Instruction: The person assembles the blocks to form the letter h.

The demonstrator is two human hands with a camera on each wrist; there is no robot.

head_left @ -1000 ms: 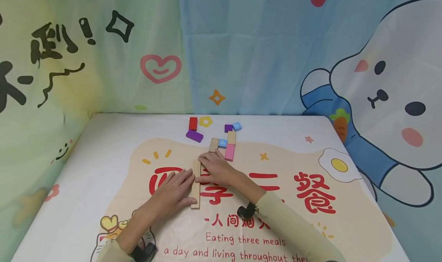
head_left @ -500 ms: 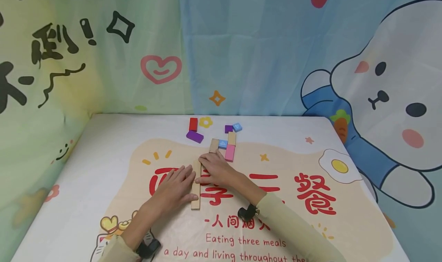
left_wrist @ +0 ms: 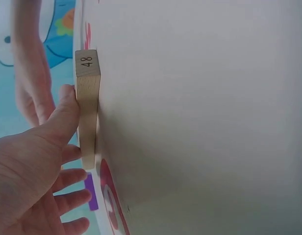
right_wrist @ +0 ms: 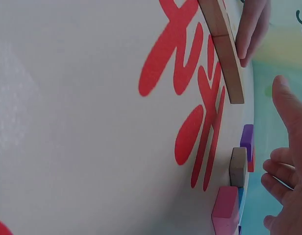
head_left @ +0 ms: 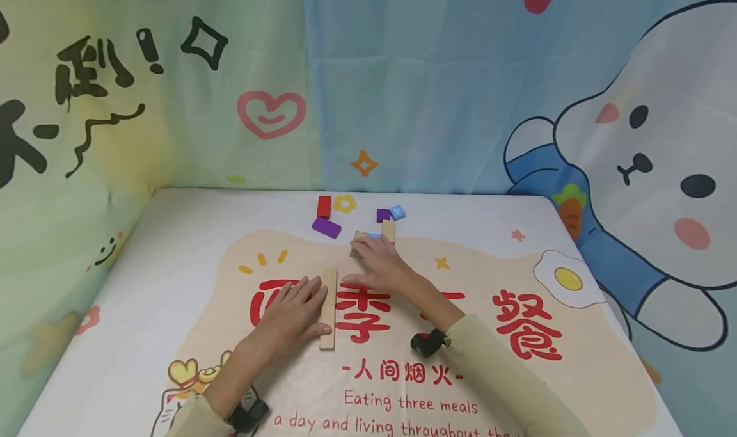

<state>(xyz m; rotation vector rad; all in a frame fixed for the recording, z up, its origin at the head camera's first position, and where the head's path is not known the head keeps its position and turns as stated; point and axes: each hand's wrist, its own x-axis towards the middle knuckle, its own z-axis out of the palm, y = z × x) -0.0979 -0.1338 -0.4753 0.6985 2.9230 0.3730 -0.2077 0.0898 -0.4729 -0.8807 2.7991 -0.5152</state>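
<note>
Wooden blocks [head_left: 329,296] lie end to end in a straight row at mid-table; the near end carries the number 48 in the left wrist view. My left hand [head_left: 290,312] is at the row's left side, fingers extended, its thumb touching the wood near the close end. Beyond the row, my right hand [head_left: 382,267] hovers at a cluster of blocks with fingers spread and nothing held. From the right wrist, a wooden block [right_wrist: 238,167] and a pink block [right_wrist: 225,210] show beside that hand, which hides part of the cluster in the head view.
Farther back lie a red block [head_left: 324,207] against a long purple block [head_left: 326,228]. A small purple block [head_left: 382,215] and a blue block [head_left: 397,212] sit behind the cluster. The printed tablecloth [head_left: 460,392] meets a curtain [head_left: 426,104] at the back.
My right hand has left the far end of the wooden row and moved right and away, over the cluster. The left hand shifted slightly, then stayed at the row.
</note>
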